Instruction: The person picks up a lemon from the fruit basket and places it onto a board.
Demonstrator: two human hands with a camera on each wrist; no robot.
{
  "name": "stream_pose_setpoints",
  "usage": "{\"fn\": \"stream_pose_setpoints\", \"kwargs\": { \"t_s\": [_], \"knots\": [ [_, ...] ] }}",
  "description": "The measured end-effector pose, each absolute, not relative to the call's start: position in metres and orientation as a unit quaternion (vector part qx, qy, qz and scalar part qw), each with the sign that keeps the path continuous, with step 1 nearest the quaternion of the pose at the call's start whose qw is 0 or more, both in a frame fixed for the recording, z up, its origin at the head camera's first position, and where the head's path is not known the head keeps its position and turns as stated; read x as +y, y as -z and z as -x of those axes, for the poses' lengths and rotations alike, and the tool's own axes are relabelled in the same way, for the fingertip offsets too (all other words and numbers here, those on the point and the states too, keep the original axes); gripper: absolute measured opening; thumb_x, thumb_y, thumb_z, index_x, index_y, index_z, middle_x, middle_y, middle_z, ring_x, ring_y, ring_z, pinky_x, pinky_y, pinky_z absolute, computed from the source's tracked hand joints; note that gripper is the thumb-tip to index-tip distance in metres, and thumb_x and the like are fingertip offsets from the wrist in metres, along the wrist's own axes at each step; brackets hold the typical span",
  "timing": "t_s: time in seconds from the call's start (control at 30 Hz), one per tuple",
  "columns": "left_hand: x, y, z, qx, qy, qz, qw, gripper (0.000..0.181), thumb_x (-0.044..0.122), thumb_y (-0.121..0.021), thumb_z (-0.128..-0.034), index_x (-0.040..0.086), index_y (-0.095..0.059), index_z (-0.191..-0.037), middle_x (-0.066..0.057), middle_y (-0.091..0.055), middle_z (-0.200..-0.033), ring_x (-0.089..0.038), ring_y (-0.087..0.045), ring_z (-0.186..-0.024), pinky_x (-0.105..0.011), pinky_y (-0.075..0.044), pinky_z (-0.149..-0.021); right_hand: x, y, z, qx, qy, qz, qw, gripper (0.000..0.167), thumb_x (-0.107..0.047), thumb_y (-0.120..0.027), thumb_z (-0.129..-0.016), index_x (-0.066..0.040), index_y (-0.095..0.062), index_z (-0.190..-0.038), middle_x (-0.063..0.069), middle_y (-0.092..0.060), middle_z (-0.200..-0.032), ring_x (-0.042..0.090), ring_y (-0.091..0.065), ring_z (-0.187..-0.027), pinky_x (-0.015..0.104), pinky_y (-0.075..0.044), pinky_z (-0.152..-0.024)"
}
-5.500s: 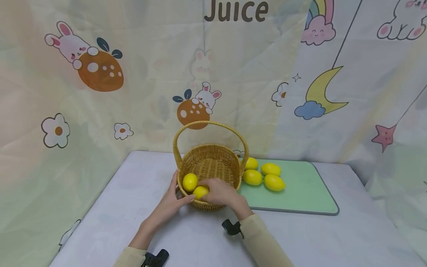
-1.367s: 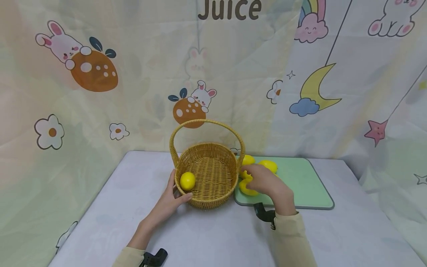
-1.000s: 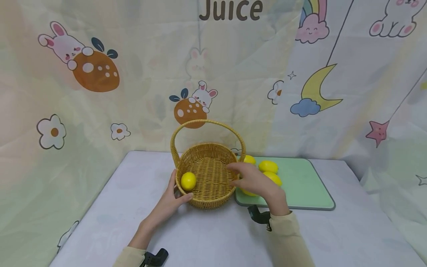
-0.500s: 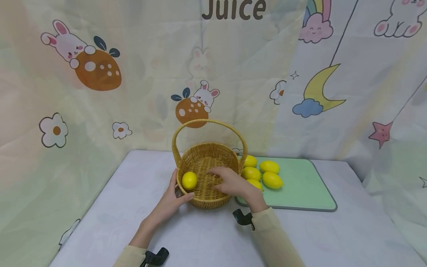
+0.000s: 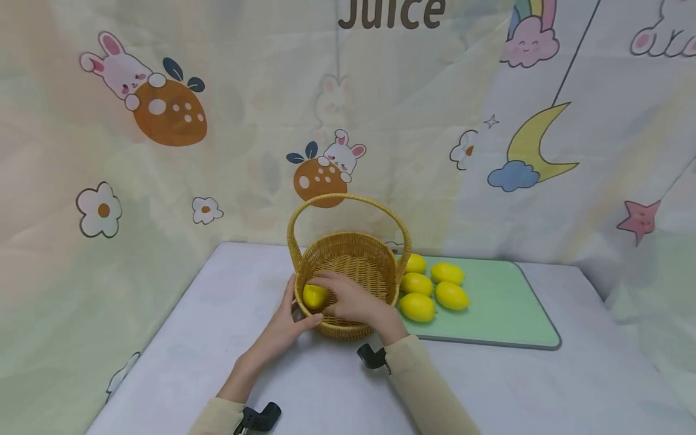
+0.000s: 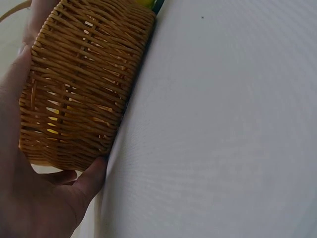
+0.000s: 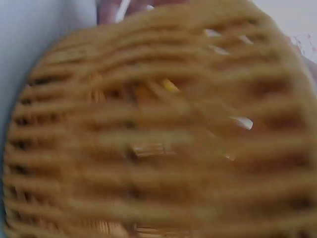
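Note:
A round wicker basket (image 5: 348,241) with a tall hooped handle stands on the table. The left hand (image 5: 282,321) holds its near left side, thumb over the rim and fingers along the outer wall; the left wrist view shows this hand (image 6: 44,203) against the woven side (image 6: 84,84). Inside the basket, at its left, lies a yellow lemon (image 5: 313,297). The right hand (image 5: 353,300) reaches in over the rim, fingers spread at the lemon's upper right and thumb lower. Whether they touch it is hard to see. Basket weave (image 7: 148,173) fills the blurred right wrist view.
Several more lemons (image 5: 417,308) lie grouped on the left part of a green board (image 5: 500,308), right of the basket. The white-covered table (image 5: 315,393) ends at a printed cloth backdrop (image 5: 244,139). Dark wrist cameras (image 5: 372,356) sit at both cuffs.
One lemon has passed from the basket to the green board since the oldest frame. The right hand has since come back left into the basket, towards the lemon there. The left hand stays put.

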State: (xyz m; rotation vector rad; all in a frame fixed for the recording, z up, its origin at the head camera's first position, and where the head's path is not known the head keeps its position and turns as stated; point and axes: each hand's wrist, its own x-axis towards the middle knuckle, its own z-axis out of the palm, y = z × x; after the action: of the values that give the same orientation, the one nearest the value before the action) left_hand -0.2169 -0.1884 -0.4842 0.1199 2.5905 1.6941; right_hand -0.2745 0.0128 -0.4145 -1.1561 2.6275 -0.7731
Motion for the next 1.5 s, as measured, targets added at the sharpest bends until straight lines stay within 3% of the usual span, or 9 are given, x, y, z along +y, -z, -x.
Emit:
{"fn": "stream_pose_setpoints", "kwargs": {
  "t_s": [0.13, 0.27, 0.4, 0.6, 0.93, 1.1, 1.5],
  "knots": [
    [-0.187, 0.485, 0.217, 0.836, -0.547, -0.040, 0.023, 0.111, 0.053, -0.073, -0.0847, 0.046, 0.013, -0.154, 0.000, -0.002, -0.169, -0.033, -0.020, -0.153, -0.062, -0.020, -0.120, 0.007, 0.421, 0.273, 0.885, 0.234, 0.396, 0.068, 0.056, 0.000, -0.067, -0.086, -0.020, -0.060, -0.137, 0.002, -0.049, -0.147, 0.022, -0.052, -0.130, 0.042, -0.045, -0.109],
    [-0.188, 0.484, 0.216, 0.837, -0.545, -0.037, 0.023, 0.110, 0.053, -0.073, -0.0853, 0.047, 0.013, -0.154, 0.001, -0.003, -0.169, -0.031, -0.018, -0.154, -0.063, -0.018, -0.120, 0.005, 0.424, 0.271, 0.884, 0.220, 0.410, 0.051, 0.047, -0.008, -0.071, -0.088, -0.021, -0.064, -0.133, -0.002, -0.055, -0.131, 0.014, -0.055, -0.110, 0.033, -0.050, -0.098],
    [-0.188, 0.483, 0.217, 0.835, -0.549, -0.040, 0.022, 0.110, 0.052, -0.073, -0.0853, 0.047, 0.012, -0.154, 0.002, -0.003, -0.169, -0.031, -0.019, -0.154, -0.062, -0.018, -0.121, 0.006, 0.424, 0.269, 0.889, 0.204, 0.406, 0.051, 0.043, -0.018, -0.073, -0.090, -0.021, -0.065, -0.132, -0.003, -0.058, -0.128, 0.014, -0.056, -0.108, 0.032, -0.050, -0.095],
    [-0.188, 0.484, 0.216, 0.833, -0.552, -0.036, 0.018, 0.110, 0.052, -0.075, -0.0841, 0.049, 0.011, -0.153, 0.002, -0.003, -0.169, -0.033, -0.022, -0.153, -0.061, -0.021, -0.120, 0.010, 0.417, 0.264, 0.916, 0.159, 0.363, 0.062, 0.038, -0.033, -0.073, -0.090, -0.023, -0.067, -0.126, -0.002, -0.061, -0.118, 0.013, -0.056, -0.094, 0.030, -0.050, -0.082],
    [-0.187, 0.482, 0.215, 0.833, -0.552, -0.036, 0.021, 0.111, 0.052, -0.075, -0.0838, 0.048, 0.012, -0.154, 0.001, -0.003, -0.169, -0.033, -0.021, -0.153, -0.061, -0.019, -0.121, 0.018, 0.415, 0.266, 0.911, 0.166, 0.366, 0.097, 0.034, -0.020, -0.071, -0.091, -0.017, -0.068, -0.125, -0.002, -0.067, -0.113, 0.012, -0.054, -0.091, 0.028, -0.048, -0.081],
    [-0.187, 0.481, 0.216, 0.835, -0.548, -0.038, 0.021, 0.110, 0.053, -0.074, -0.0838, 0.049, 0.011, -0.153, 0.001, -0.004, -0.169, -0.033, -0.020, -0.153, -0.062, -0.019, -0.121, 0.023, 0.412, 0.264, 0.910, 0.174, 0.367, 0.083, 0.037, -0.016, -0.072, -0.089, -0.018, -0.068, -0.126, -0.002, -0.067, -0.117, 0.013, -0.056, -0.096, 0.030, -0.050, -0.084],
    [-0.186, 0.478, 0.215, 0.830, -0.556, -0.035, 0.031, 0.109, 0.048, -0.074, -0.0860, 0.048, 0.011, -0.153, 0.002, -0.003, -0.169, -0.033, -0.019, -0.154, -0.061, -0.020, -0.121, 0.043, 0.396, 0.248, 0.922, 0.179, 0.340, 0.040, 0.051, -0.023, -0.077, -0.084, -0.022, -0.064, -0.133, 0.000, -0.063, -0.130, 0.015, -0.060, -0.103, 0.036, -0.053, -0.088]
  ]
}}
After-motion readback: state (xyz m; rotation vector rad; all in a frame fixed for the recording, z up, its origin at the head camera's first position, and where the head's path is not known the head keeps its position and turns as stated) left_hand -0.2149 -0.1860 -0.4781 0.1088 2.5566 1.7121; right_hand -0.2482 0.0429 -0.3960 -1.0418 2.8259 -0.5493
